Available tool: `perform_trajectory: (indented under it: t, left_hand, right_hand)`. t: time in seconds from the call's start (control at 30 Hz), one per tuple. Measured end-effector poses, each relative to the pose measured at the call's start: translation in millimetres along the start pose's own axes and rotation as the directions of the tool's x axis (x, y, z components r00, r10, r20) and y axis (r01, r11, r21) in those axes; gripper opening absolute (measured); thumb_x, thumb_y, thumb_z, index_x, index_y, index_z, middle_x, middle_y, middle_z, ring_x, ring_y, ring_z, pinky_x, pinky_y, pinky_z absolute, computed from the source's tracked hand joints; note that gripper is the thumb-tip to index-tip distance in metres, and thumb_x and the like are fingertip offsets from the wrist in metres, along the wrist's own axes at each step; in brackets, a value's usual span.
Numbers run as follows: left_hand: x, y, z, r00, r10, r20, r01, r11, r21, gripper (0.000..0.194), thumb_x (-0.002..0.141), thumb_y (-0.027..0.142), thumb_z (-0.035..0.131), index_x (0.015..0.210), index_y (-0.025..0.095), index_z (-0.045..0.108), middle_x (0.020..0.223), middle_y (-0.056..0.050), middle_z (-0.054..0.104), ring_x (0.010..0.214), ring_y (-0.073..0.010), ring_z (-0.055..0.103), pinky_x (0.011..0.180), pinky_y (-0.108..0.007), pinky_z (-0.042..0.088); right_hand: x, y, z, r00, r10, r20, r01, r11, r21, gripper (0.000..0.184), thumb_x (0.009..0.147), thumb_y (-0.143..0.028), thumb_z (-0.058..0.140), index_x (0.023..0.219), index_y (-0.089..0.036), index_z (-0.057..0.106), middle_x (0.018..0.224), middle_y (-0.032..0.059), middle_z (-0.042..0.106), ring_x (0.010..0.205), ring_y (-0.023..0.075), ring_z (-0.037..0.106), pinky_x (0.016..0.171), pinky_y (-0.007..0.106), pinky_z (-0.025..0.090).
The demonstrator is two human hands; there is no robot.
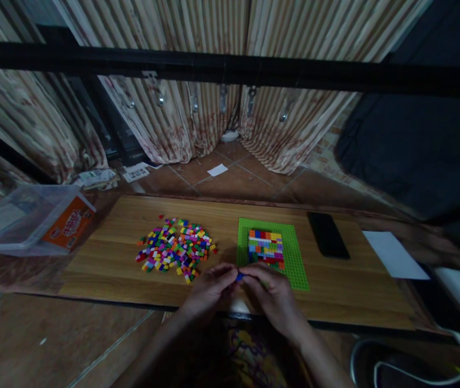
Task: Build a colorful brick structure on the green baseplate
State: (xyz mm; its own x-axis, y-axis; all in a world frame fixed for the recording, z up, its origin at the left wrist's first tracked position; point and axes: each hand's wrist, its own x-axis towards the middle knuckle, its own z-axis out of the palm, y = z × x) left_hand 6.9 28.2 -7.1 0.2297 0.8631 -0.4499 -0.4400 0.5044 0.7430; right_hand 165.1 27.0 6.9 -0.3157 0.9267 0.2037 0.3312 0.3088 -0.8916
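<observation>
Between my two hands, near the table's front edge, is a small blue toy brick (240, 276). My left hand (213, 283) pinches it from the left, and my right hand (268, 288) grips it from the right with thumb and fingers. Just beyond my right hand lies a green baseplate (299, 264), its lower left part hidden by that hand. On the plate stands a block of multicoloured bricks (265, 245) in rows. To the left, past my left hand, loose bricks (177, 245) of many colours are spread in a pile.
A wooden table (104, 258) carries all this. A black phone (328, 235) lies right of the baseplate, with white paper (393, 253) farther right. A clear plastic box (31, 215) with an orange label stands at the left. Behind hang striped curtains (197, 118), crossed by a dark bar (213, 67).
</observation>
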Motion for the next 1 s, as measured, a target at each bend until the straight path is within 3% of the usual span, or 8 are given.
perform_trajectory:
  t: [0.13,0.23,0.37,0.53,0.7,1.0]
  left_hand:
    - [5.5,-13.6,4.6,0.997,-0.074,-0.010,0.074,0.997,0.029,0.038,0.063,0.046,0.078,0.079,0.013,0.066,0.062,0.000,0.061,0.053,-0.0068,0.051,0.050,-0.018,0.036]
    - [8.3,-17.5,6.8,0.992,-0.111,-0.065,0.115,0.992,0.054,0.043,0.059,0.049,0.079,0.079,0.013,0.067,0.063,-0.001,0.061,0.051,-0.0064,0.050,0.050,-0.018,0.036]
    - [9.1,-14.7,8.7,0.982,-0.120,-0.149,0.133,0.988,0.081,0.041,0.057,0.045,0.080,0.079,0.013,0.068,0.066,-0.001,0.062,0.053,-0.0060,0.051,0.052,-0.017,0.038]
    - [7.5,-10.1,9.0,0.977,-0.104,-0.184,0.126,0.985,0.114,0.040,0.058,0.042,0.080,0.081,0.013,0.068,0.067,-0.001,0.063,0.055,-0.0071,0.053,0.054,-0.018,0.038]
    - [7.8,-8.8,5.2,0.976,-0.089,-0.200,0.116,0.985,0.130,0.040,0.058,0.041,0.080,0.083,0.013,0.068,0.067,-0.002,0.064,0.057,-0.0087,0.055,0.055,-0.019,0.039]
    - [14.9,-17.5,-1.5,0.981,-0.117,-0.156,0.133,0.987,0.091,0.038,0.058,0.040,0.080,0.081,0.013,0.068,0.064,-0.002,0.063,0.055,-0.0080,0.053,0.054,-0.019,0.038]
  right_hand:
    - [-16.7,14.7,-12.8,0.993,0.108,-0.040,-0.109,0.994,-0.025,0.019,0.090,-0.031,0.053,0.100,-0.027,0.068,0.092,0.0018,0.069,0.085,0.0162,0.064,0.075,0.028,0.050]
    - [-20.9,36.9,-28.3,0.946,0.202,-0.252,-0.224,0.973,-0.059,0.020,0.087,-0.038,0.056,0.094,-0.024,0.069,0.093,0.0038,0.069,0.087,0.0191,0.064,0.076,0.031,0.050]
    - [-5.6,68.3,-49.8,0.886,0.178,-0.429,-0.241,0.965,-0.099,0.022,0.082,-0.042,0.061,0.085,-0.023,0.071,0.092,0.0054,0.067,0.087,0.0202,0.062,0.079,0.034,0.049]
    - [17.8,88.1,-55.8,0.883,0.113,-0.456,-0.216,0.960,-0.180,0.021,0.078,-0.044,0.064,0.080,-0.025,0.073,0.098,0.0061,0.062,0.096,0.0217,0.058,0.089,0.039,0.044]
    - [23.3,95.5,-54.0,0.884,0.114,-0.454,-0.230,0.951,-0.208,0.015,0.075,-0.040,0.067,0.076,-0.027,0.074,0.108,0.0064,0.058,0.107,0.0242,0.052,0.096,0.042,0.039]
    - [33.2,104.2,-56.3,0.843,0.259,-0.472,-0.300,0.954,-0.013,0.019,0.064,-0.037,0.072,0.078,-0.024,0.070,0.103,0.0054,0.063,0.102,0.0240,0.057,0.094,0.042,0.040]
